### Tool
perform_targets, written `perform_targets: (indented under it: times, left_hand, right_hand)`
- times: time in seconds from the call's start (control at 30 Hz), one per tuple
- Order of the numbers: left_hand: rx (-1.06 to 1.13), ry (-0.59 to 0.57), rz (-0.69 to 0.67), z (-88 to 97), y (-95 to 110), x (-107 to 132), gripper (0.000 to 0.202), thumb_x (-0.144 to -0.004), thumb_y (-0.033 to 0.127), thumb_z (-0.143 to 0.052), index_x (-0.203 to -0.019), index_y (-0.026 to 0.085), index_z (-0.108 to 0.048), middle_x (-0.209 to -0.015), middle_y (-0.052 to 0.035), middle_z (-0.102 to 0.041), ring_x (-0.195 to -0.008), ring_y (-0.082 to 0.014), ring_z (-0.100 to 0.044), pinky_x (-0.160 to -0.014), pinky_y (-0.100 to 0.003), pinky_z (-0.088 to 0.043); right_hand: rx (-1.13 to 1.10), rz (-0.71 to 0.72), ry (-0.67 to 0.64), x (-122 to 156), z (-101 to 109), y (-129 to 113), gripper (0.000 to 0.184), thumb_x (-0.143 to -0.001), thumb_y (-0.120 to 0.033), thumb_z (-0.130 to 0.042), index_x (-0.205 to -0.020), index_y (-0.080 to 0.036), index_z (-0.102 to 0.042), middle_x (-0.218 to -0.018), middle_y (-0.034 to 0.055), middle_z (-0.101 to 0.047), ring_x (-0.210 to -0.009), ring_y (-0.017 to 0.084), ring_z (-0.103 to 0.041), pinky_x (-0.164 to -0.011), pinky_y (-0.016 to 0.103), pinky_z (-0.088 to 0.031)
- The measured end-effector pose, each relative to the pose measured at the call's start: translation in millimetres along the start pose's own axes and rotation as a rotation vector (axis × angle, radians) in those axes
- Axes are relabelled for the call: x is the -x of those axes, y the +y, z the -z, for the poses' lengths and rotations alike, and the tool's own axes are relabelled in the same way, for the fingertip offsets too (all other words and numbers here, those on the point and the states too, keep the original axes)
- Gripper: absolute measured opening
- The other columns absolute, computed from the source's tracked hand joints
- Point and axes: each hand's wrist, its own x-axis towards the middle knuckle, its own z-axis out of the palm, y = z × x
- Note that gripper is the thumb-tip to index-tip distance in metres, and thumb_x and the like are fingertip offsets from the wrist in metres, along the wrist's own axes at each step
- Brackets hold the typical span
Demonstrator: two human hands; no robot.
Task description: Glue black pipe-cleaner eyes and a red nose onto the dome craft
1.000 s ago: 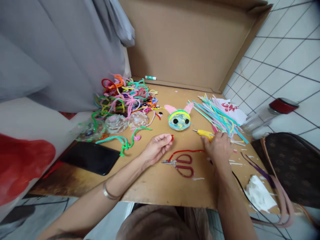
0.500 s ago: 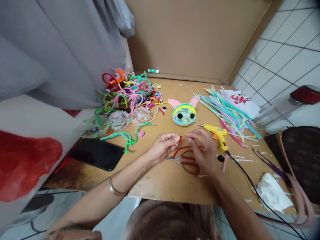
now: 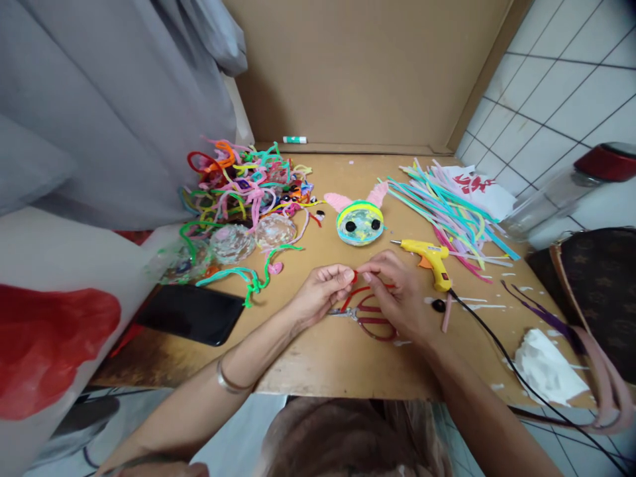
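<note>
My left hand point(image 3: 320, 291) and my right hand point(image 3: 395, 291) meet at the fingertips above the cardboard table point(image 3: 318, 358), both pinching a red pipe cleaner point(image 3: 356, 277). Its loose end curves down toward red-handled scissors point(image 3: 365, 317), which lie partly under my right hand. Just beyond my hands sits a round craft face point(image 3: 358, 222) with pink ears, black eyes and a yellow-green rim. A yellow glue gun point(image 3: 428, 257) lies to the right of my right hand, its black cord point(image 3: 501, 368) trailing off the front edge.
A tangle of coloured pipe cleaners point(image 3: 243, 185) and clear domes point(image 3: 253, 237) fill the left. Straight pipe cleaners point(image 3: 447, 212) fan out at right. A black phone point(image 3: 191, 315) lies front left, crumpled tissue point(image 3: 544, 368) front right, a brown bag point(image 3: 593, 291) and a jar point(image 3: 561, 195) beyond.
My right hand let go of the glue gun and came left to meet my left hand on the red pipe cleaner. The glue gun now lies on the table.
</note>
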Motion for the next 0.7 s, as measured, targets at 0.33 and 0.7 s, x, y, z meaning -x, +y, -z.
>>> perform_targets:
  times: [0.33, 0.7]
  left_hand:
    - [0.033, -0.010, -0.010, -0.2, -0.9, -0.2, 0.032, -0.061, 0.037, -0.081, -0.070, 0.011, -0.064, -0.057, 0.0026, -0.052, -0.050, -0.0030, -0.040, -0.048, -0.015, -0.030]
    - [0.061, -0.024, -0.006, -0.1, -0.1, -0.7, 0.032, -0.063, 0.036, -0.081, -0.070, 0.011, -0.063, -0.056, 0.0025, -0.053, -0.048, -0.0027, -0.041, -0.047, -0.015, -0.030]
  right_hand:
    - [-0.089, -0.036, 0.009, -0.9, -0.7, -3.4, 0.017, -0.090, -0.020, -0.048, -0.088, -0.021, -0.065, -0.081, 0.0027, -0.059, -0.078, 0.016, -0.057, -0.070, 0.030, -0.045]
    - [-0.068, -0.019, 0.019, 0.0, -1.9, -5.3, 0.015, -0.090, -0.020, -0.049, -0.086, -0.020, -0.064, -0.081, 0.0028, -0.058, -0.079, 0.016, -0.056, -0.070, 0.031, -0.046]
